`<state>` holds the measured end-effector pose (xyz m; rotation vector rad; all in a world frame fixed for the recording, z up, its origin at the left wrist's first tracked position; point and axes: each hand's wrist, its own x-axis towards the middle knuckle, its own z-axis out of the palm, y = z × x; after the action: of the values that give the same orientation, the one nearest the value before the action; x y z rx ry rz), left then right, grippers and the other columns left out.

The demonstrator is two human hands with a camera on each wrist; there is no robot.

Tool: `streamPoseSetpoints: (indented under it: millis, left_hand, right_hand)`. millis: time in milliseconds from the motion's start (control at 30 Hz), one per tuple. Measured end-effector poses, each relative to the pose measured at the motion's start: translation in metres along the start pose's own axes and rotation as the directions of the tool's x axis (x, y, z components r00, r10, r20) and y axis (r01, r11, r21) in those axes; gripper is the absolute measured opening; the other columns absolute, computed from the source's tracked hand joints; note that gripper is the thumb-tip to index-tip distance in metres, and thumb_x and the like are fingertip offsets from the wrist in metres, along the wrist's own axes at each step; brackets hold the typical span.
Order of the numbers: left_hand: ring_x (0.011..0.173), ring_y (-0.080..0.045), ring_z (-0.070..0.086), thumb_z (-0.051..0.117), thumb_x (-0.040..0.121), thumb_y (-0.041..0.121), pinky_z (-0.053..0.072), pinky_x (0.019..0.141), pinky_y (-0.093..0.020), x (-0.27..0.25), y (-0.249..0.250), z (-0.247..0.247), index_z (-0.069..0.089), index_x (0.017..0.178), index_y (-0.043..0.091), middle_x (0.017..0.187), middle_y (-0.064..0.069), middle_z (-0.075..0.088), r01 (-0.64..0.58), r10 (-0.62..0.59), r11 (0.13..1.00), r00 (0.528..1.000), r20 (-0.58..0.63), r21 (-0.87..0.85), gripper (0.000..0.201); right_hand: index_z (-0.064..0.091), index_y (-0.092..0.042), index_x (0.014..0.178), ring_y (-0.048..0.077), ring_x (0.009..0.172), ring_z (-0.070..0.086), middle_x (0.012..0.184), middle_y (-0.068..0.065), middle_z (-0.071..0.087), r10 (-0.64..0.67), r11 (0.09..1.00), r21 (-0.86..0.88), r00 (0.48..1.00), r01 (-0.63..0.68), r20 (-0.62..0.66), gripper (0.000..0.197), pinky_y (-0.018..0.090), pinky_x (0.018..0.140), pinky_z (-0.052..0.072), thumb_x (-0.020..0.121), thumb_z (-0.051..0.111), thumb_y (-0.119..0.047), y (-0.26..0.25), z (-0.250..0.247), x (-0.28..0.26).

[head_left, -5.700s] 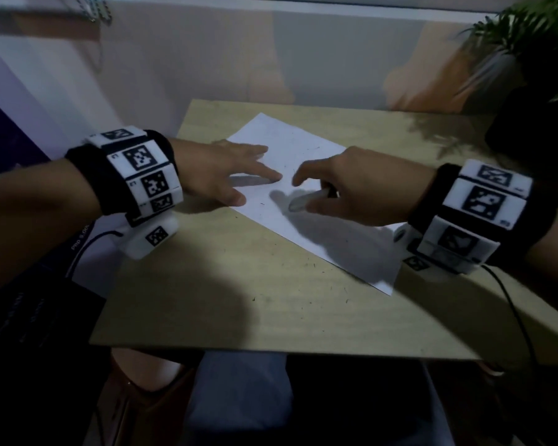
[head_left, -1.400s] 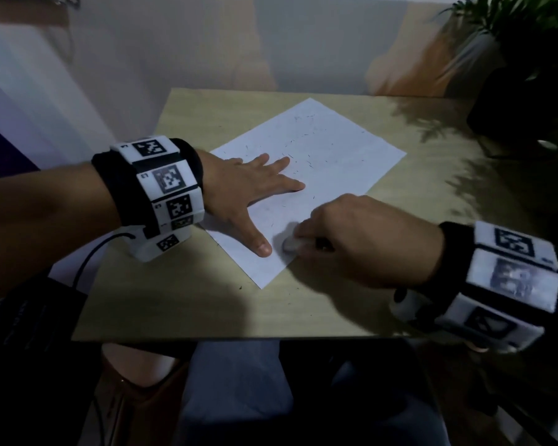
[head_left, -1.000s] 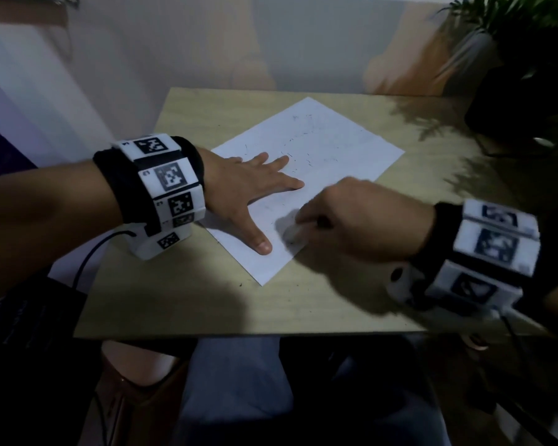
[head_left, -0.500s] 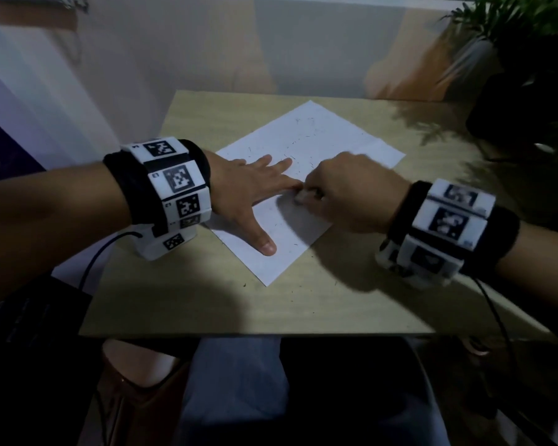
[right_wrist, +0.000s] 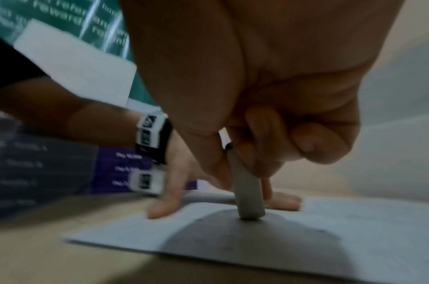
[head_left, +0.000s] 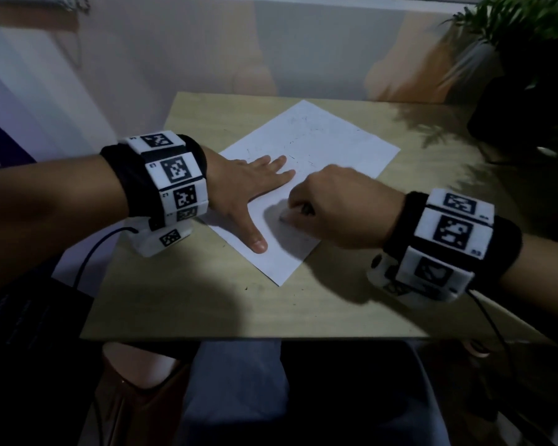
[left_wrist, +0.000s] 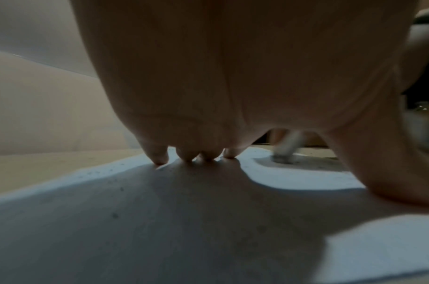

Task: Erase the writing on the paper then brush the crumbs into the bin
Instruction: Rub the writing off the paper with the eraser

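On the bench [head_left: 181,304], the left hand [head_left: 239,191] lies flat with straight fingers on the paper [head_left: 332,140] while the right hand [head_left: 339,204] pinches a white eraser stick [right_wrist: 247,194], tip touching the sheet.

The left hand [head_left: 239,185] lies flat, palm down, fingers straight and together, thumb spread toward the body. The right hand [head_left: 339,207] is curled into a loose fist, its thumb and fingers [right_wrist: 262,153] pinched, knuckles up. Both forearms reach in from the sides, each wrist banded.

Potted plant [head_left: 525,75] perhaps crowds table [head_left: 181,300] far-right.
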<state>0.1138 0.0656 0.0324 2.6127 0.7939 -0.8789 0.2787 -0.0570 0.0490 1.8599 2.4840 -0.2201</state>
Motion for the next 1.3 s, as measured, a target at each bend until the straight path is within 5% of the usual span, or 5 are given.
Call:
streamPoseSetpoints:
  millis: [667,800,933,1100,1300]
  left_hand:
    - [0.152,-0.014,-0.027,0.067,0.051,0.092,-0.008,0.126,-0.043,0.001,-0.003,0.004,-0.024,0.158,0.034,0.164,0.006,-0.033,-0.022,0.021,0.999,0.999,-0.034,-0.026,0.152]
    - [0.151,-0.014,-0.029,0.068,0.055,0.086,-0.008,0.127,-0.043,0.001,-0.002,0.004,-0.024,0.158,0.033,0.164,0.006,-0.035,-0.019,0.018,0.999,0.999,-0.029,-0.027,0.148]
    - [0.153,-0.014,-0.024,0.068,0.055,0.086,-0.006,0.127,-0.043,-0.002,0.000,0.002,-0.024,0.158,0.035,0.166,0.006,-0.030,-0.017,0.015,0.999,0.999,-0.039,-0.034,0.147]
    - [0.152,-0.017,-0.027,0.066,0.048,0.086,-0.004,0.127,-0.046,-0.005,0.004,0.004,-0.022,0.159,0.034,0.164,0.003,-0.034,-0.009,0.007,0.998,0.999,-0.039,-0.062,0.150]
    - [0.154,-0.025,-0.025,0.042,0.048,0.101,-0.004,0.126,-0.046,-0.013,0.002,0.010,-0.032,0.155,0.026,0.161,-0.005,-0.039,0.140,-0.137,0.985,0.990,-0.043,0.100,0.150]
  right_hand:
    - [0.070,-0.017,0.108,0.025,0.084,0.060,0.098,0.006,0.069,0.018,0.995,-0.096,1.000,-0.021,-0.025,0.031,0.031,0.069,0.041,0.102,0.047,-0.037,0.000,0.002,0.016]
    - [0.071,-0.019,0.096,0.021,0.078,0.056,0.082,-0.002,0.062,-0.091,0.995,0.042,0.992,0.088,0.082,0.030,0.032,0.070,0.040,0.101,0.051,-0.041,-0.013,-0.004,0.008]
    - [0.069,-0.014,0.103,0.030,0.085,0.061,0.097,0.011,0.069,0.158,0.985,-0.068,0.987,-0.159,-0.018,0.035,0.032,0.069,0.042,0.101,0.049,-0.041,0.014,-0.006,0.029]
    - [0.062,-0.018,0.096,0.023,0.075,0.050,0.082,-0.001,0.053,0.019,0.999,-0.050,1.000,-0.020,-0.016,0.020,0.029,0.066,0.032,0.101,0.050,-0.034,-0.028,0.003,0.009]
    - [0.054,-0.013,0.082,0.026,0.073,0.055,0.078,0.005,0.058,0.168,0.984,-0.072,0.985,-0.165,0.028,0.036,0.031,0.067,0.043,0.100,0.053,-0.044,0.003,-0.011,0.029]
